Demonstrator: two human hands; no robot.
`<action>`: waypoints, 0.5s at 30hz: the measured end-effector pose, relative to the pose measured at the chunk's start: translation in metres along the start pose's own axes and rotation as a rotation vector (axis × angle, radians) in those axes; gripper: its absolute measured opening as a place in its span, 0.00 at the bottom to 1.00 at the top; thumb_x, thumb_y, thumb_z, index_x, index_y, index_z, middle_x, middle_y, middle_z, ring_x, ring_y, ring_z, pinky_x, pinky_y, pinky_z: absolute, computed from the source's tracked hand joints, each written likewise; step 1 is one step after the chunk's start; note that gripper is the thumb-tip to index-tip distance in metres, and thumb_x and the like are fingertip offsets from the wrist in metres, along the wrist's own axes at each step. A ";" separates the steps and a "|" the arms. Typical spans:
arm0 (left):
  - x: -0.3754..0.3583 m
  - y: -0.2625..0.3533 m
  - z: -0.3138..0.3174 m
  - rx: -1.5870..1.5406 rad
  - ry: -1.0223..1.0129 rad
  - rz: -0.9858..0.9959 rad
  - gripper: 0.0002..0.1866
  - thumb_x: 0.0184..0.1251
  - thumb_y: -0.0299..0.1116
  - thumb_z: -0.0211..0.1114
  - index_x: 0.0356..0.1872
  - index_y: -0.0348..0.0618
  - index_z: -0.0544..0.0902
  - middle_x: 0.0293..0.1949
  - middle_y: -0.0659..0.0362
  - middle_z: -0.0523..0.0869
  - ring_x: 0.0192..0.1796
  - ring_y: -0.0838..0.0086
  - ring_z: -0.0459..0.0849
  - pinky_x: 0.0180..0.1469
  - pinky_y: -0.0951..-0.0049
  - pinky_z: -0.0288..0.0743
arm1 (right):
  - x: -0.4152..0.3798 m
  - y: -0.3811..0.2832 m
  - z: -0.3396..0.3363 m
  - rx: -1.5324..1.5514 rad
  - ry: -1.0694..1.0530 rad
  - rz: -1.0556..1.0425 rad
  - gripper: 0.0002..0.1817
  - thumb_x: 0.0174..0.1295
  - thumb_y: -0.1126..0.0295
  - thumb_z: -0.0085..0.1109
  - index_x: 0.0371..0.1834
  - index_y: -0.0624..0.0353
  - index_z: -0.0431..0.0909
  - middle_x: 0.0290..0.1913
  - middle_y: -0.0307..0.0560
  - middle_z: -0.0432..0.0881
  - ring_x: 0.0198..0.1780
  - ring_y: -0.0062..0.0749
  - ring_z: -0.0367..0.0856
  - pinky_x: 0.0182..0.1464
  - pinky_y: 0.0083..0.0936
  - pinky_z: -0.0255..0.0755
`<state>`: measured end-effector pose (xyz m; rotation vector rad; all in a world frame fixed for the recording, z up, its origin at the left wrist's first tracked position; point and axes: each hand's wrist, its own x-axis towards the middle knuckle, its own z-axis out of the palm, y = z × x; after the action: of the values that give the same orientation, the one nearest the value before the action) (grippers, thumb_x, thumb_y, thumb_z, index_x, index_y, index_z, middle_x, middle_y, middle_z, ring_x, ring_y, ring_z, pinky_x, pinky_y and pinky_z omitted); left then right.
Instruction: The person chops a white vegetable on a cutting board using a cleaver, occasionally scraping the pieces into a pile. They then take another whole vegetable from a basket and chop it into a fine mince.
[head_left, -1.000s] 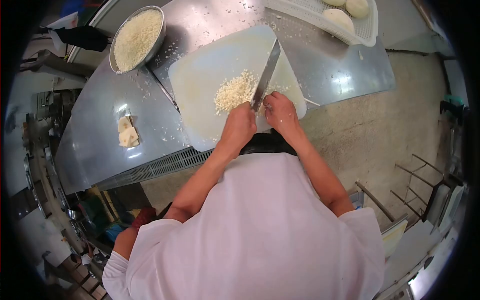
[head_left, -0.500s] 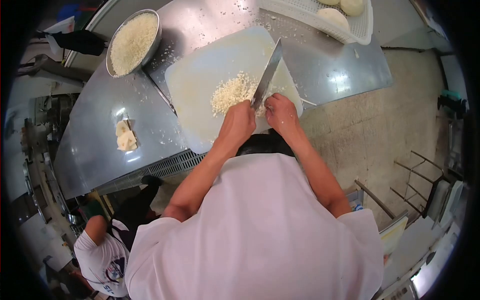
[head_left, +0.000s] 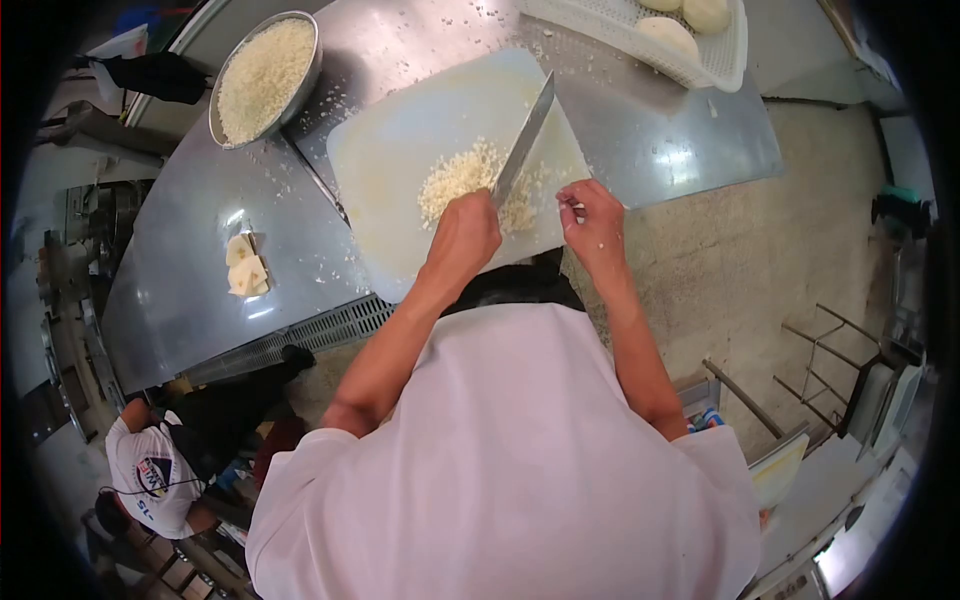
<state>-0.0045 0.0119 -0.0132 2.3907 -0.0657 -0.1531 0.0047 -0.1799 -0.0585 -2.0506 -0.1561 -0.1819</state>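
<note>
My left hand [head_left: 466, 236] is closed round the handle of a large knife [head_left: 525, 140], whose blade points up and away over the white cutting board [head_left: 385, 145]. Finely chopped pale bits [head_left: 455, 182] lie heaped left of the blade, with more scattered to its right. Beside the board's right edge, my right hand [head_left: 592, 222] is raised, its fingers curled towards the thumb; small pale bits stick to it, and what the fingers pinch is too small to name.
A metal bowl [head_left: 304, 98] of chopped bits stands at the upper left of the steel table [head_left: 180, 290]. Pale slices [head_left: 245, 268] lie at left. A white basket [head_left: 738, 55] holds round pale pieces. A co-worker [head_left: 155, 475] is at lower left.
My right hand has moved right, away from the knife. My left hand and the knife have shifted slightly left. The co-worker has moved down and left in view.
</note>
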 end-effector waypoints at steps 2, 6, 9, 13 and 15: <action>-0.007 -0.004 0.005 -0.010 0.028 -0.006 0.08 0.64 0.24 0.54 0.26 0.29 0.71 0.23 0.36 0.74 0.28 0.42 0.76 0.32 0.53 0.68 | 0.004 -0.005 0.000 0.047 0.029 0.023 0.10 0.50 0.87 0.55 0.33 0.63 0.80 0.36 0.48 0.81 0.33 0.39 0.83 0.33 0.25 0.79; 0.001 -0.010 0.015 -0.018 0.016 0.014 0.07 0.62 0.23 0.54 0.25 0.29 0.72 0.23 0.37 0.75 0.30 0.40 0.76 0.34 0.53 0.69 | 0.004 -0.011 -0.007 0.060 0.090 0.055 0.11 0.51 0.87 0.56 0.36 0.63 0.81 0.39 0.47 0.81 0.36 0.35 0.83 0.37 0.23 0.82; -0.004 -0.004 0.011 -0.048 -0.013 0.123 0.06 0.59 0.22 0.55 0.25 0.29 0.72 0.25 0.36 0.75 0.32 0.39 0.75 0.35 0.52 0.68 | 0.011 -0.016 -0.017 0.035 0.184 -0.007 0.11 0.52 0.87 0.57 0.37 0.62 0.81 0.41 0.47 0.81 0.38 0.32 0.83 0.37 0.23 0.83; -0.030 -0.002 0.012 -0.112 -0.221 0.150 0.06 0.58 0.22 0.58 0.25 0.29 0.72 0.26 0.37 0.76 0.32 0.40 0.75 0.35 0.53 0.68 | 0.019 -0.025 -0.032 -0.004 0.337 -0.058 0.11 0.55 0.86 0.57 0.38 0.61 0.82 0.42 0.46 0.81 0.39 0.28 0.82 0.36 0.22 0.81; -0.037 -0.029 0.011 -0.145 -0.244 0.125 0.07 0.59 0.23 0.59 0.25 0.30 0.71 0.25 0.38 0.75 0.30 0.41 0.74 0.34 0.53 0.68 | 0.021 -0.029 -0.039 -0.006 0.334 -0.061 0.11 0.56 0.85 0.58 0.39 0.60 0.82 0.43 0.45 0.81 0.39 0.27 0.82 0.36 0.20 0.80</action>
<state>-0.0428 0.0296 -0.0376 2.2051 -0.3074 -0.3773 0.0176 -0.2005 -0.0110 -1.9909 -0.0109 -0.5583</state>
